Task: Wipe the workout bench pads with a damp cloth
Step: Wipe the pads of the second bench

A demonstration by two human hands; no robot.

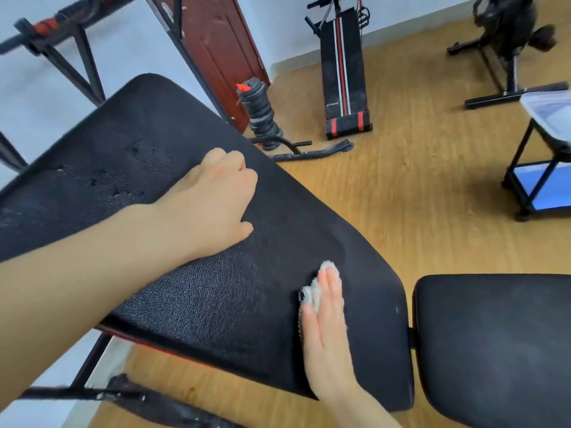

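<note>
Left grip (pixel 216 196) tight round far edge of back pad (pixel 185 304); right grip (pixel 324 329) flat, unclenched, atop cloth (pixel 310 293) near seat pad (pixel 494 350).

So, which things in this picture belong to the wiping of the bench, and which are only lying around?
For the job:
- back pad
- seat pad
- cloth, pressed flat under the right hand
- left hand, holding the back pad's far edge

Lying about:
- sit-up board
- weight plates
- exercise bike
- trolley
</note>
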